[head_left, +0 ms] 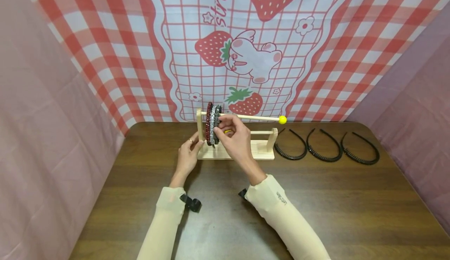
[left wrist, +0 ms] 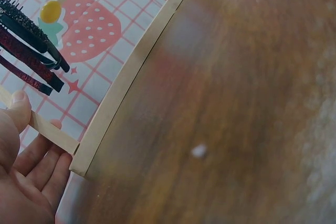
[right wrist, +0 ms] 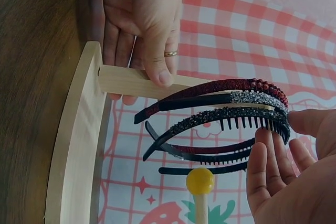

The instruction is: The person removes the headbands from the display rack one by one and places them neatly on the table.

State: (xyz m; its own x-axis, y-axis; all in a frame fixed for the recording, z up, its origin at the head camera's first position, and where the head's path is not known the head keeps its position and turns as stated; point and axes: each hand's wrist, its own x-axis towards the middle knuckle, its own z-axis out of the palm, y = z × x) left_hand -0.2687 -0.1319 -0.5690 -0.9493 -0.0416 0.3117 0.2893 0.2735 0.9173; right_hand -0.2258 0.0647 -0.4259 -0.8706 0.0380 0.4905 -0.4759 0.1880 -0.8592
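"What's sitting nearest?"

"Two pale sleeves (head_left: pixel 288 217) are spanning the brown table (head_left: pixel 211 228) in front of the wooden stand (head_left: pixel 263 149)."

"How are the fingers doing?"

"The left hand (head_left: pixel 188 158) is gripping the stand's left post (head_left: pixel 200 127): its thumb is pressing one face while its fingers are wrapping behind. The right hand (head_left: pixel 237 138), above the stand's base, is pinching the dark glittery headband (right wrist: pixel 210 120) between thumb and fingertips; its remaining fingers are bending loosely."

"Where's that headband?"

"It's hanging on the stand's upper rod (head_left: pixel 260 117), with a silver headband (right wrist: pixel 252 98) beside it and a red headband (right wrist: pixel 215 86) hanging closest to the left post. The rod's yellow ball (head_left: pixel 283 120) is poking past the stand's right end."

"And beyond?"

"Three plain black headbands (head_left: pixel 323 159) are lying right of the stand, and a strawberry-print cloth (head_left: pixel 197 17) is hanging behind it."
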